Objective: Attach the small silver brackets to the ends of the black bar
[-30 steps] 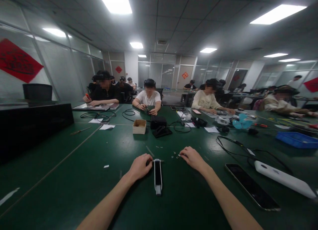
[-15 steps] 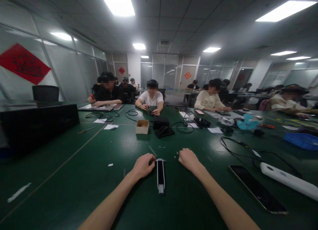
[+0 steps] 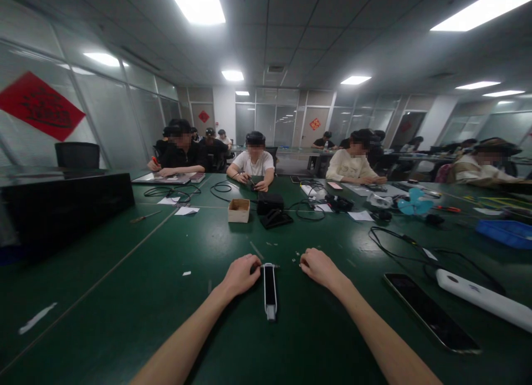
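A slim white-edged device (image 3: 270, 288) with a long dark face lies on the green table, its pale narrow end toward me. My left hand (image 3: 243, 274) rests on the table just left of its far end, fingers curled in. A thin rod-like thing crosses that far end by the fingertips; whether I grip it cannot be made out. My right hand (image 3: 319, 267) rests to the right, apart from the device, with fingers curled together. Several tiny bits (image 3: 296, 256) lie by its fingertips. Anything between those fingers is hidden.
A smartphone (image 3: 432, 313) and a white power bank-like bar (image 3: 482, 297) lie at right, near black cables (image 3: 394, 238). Ahead stand a small open box (image 3: 239, 212) and a black case (image 3: 270, 203). A blue tray (image 3: 505, 232) is far right. Other people sit across the table.
The view has shifted very slightly. Both hands and the device stay in nearly the same places; nothing has visibly been picked up or let go.
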### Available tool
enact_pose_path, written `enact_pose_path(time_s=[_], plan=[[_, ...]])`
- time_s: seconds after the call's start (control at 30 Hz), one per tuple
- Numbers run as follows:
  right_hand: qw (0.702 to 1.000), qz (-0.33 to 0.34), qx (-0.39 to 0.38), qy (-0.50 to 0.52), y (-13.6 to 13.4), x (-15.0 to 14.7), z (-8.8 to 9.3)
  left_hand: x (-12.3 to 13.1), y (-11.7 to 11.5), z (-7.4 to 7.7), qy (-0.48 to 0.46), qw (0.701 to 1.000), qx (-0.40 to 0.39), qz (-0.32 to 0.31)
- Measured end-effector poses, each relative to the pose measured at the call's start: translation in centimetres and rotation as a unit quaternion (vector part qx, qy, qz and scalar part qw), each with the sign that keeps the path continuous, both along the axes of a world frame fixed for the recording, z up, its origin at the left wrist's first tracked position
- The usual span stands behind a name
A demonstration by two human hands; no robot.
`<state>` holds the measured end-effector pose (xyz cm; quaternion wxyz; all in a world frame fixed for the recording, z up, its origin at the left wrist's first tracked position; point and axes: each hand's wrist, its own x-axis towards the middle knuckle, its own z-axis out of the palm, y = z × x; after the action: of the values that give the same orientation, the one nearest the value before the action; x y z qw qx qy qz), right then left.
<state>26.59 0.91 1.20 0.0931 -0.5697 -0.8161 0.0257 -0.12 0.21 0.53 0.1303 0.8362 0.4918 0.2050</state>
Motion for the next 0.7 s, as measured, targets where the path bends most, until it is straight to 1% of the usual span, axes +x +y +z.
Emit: enact_pose_path(time_s=[0.3, 0.5, 0.7], plan=[[0.997, -0.051, -0.021, -0.055, -0.1, -2.1, 0.9, -0.1, 0.0, -0.3, 0.000, 1.000, 0.007, -0.006], [0.992, -0.085, -0.035, -0.083, -0.2, -3.8, 1.7, -0.1, 0.2, -0.5, 0.021, 1.000, 0.021, -0.003], [0.991, -0.097, -0.032, -0.087, -0.6, -4.0, 2.0, 0.0, 0.1, -0.4, 0.016, 1.000, 0.014, -0.002]])
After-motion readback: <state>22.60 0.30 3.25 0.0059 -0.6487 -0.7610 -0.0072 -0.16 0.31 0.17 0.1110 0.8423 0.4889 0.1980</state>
